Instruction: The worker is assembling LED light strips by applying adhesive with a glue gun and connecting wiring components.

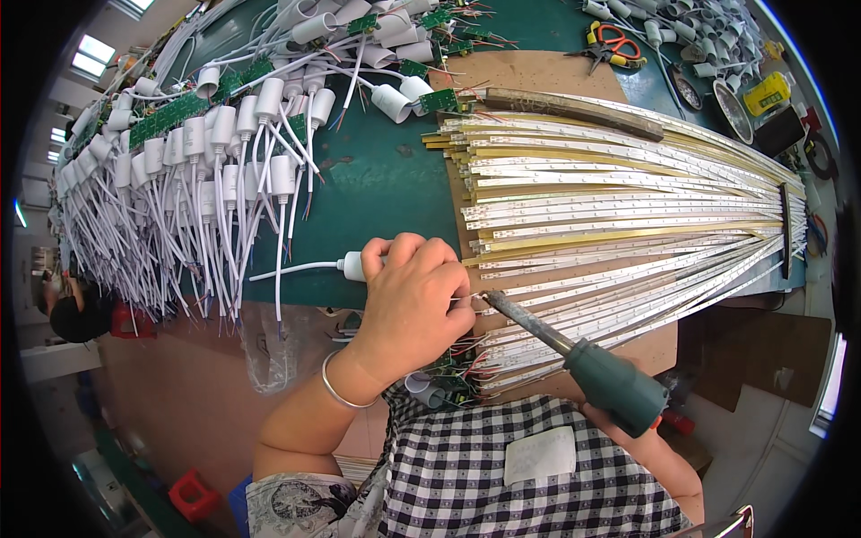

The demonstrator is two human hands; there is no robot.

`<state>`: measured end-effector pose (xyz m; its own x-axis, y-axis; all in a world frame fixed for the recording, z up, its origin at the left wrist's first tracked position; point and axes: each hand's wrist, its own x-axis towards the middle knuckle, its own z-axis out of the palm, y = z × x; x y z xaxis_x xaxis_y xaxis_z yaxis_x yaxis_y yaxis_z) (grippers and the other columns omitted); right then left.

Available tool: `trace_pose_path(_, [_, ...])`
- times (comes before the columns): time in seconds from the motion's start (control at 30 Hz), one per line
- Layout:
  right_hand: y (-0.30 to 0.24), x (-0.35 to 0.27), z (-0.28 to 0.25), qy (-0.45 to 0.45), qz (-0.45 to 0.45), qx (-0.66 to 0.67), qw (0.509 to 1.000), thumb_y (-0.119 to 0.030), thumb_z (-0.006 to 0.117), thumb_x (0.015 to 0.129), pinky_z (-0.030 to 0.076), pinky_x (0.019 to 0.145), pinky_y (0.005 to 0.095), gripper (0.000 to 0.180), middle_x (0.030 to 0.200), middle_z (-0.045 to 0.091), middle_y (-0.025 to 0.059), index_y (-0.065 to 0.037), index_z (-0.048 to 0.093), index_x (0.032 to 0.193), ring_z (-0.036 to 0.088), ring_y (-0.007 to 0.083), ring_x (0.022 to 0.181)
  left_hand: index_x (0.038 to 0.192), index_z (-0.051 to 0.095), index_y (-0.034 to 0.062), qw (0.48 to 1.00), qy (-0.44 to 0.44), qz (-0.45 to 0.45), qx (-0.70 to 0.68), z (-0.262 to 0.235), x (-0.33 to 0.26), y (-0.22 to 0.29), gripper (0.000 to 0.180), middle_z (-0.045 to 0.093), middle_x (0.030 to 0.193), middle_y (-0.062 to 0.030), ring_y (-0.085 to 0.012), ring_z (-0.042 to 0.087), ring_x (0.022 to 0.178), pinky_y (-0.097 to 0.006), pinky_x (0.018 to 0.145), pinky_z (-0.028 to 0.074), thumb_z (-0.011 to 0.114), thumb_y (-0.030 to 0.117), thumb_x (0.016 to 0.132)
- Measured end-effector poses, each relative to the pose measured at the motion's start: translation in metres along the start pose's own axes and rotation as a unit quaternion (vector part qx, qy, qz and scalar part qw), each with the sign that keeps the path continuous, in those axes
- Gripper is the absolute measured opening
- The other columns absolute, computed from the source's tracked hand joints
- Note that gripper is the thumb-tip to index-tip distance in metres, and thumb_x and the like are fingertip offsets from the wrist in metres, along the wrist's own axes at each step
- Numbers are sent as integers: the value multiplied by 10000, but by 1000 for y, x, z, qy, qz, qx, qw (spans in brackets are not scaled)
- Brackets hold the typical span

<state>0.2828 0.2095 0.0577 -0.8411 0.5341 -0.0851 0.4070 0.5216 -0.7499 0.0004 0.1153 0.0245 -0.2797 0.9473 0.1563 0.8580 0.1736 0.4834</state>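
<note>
My left hand (408,296) is closed around a white cylindrical end cap (352,266), from which a white cable (296,268) sticks out leftward. Its thumb and forefinger pinch thin wire by the near ends of the LED strips (574,215). My right hand (628,445), partly hidden behind the handle, grips a green-handled soldering iron (619,386). The iron's dark tip is right beside my left fingertips, at the end of one strip. Whether the tip touches wire or strip is too small to make out.
White end caps (195,136) with cables and green circuit boards (170,118) pile up at left. A worn wooden bar (574,112) lies across the strips, and a dark bar (787,231) crosses their right ends. Orange-handled cutters (613,45) sit at the back. A person (76,314) is at far left.
</note>
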Motion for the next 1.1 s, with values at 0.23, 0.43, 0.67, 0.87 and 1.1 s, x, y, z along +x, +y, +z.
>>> trace_pose_path(0.23, [0,-5,-5,5,24,29,999,-107,755,743,529,808,364,362,1085,649,148,-48,677,1091,650,306,956,675,607,130,1000,-5,-2,9,1,-1,-2,96,567,918,8,-231,491,984,-444,916,268,698,122,646])
trace_pose_path(0.43, [-6,-1,-4,17,-14,-11,1000,-128,759,748,535,816,366,382,1107,638,161,-38,668,1108,660,308,946,677,607,131,1000,-1,5,9,1,-1,-3,88,568,919,7,-233,492,983,-445,917,268,690,123,649])
trace_pose_path(0.67, [-7,3,-4,16,-27,-3,1000,-120,747,764,541,809,357,385,1113,633,165,-26,657,1126,664,308,952,681,601,130,1000,-2,5,7,0,-2,-4,90,565,919,5,-237,491,984,-446,917,268,685,122,650])
trace_pose_path(0.87, [-5,5,-8,13,-18,10,1000,-114,737,780,542,812,359,368,1116,635,162,-24,655,1128,668,304,953,690,601,129,1000,-2,-1,8,2,0,0,92,565,920,2,-239,489,986,-446,918,269,685,123,652])
trace_pose_path(1.1, [-3,5,-8,0,-15,8,1000,-126,738,791,539,816,347,370,1119,631,165,-15,650,1134,672,296,947,708,609,124,1000,-7,-7,-8,-1,-1,-1,86,575,918,-5,-241,493,989,-434,922,268,683,124,664])
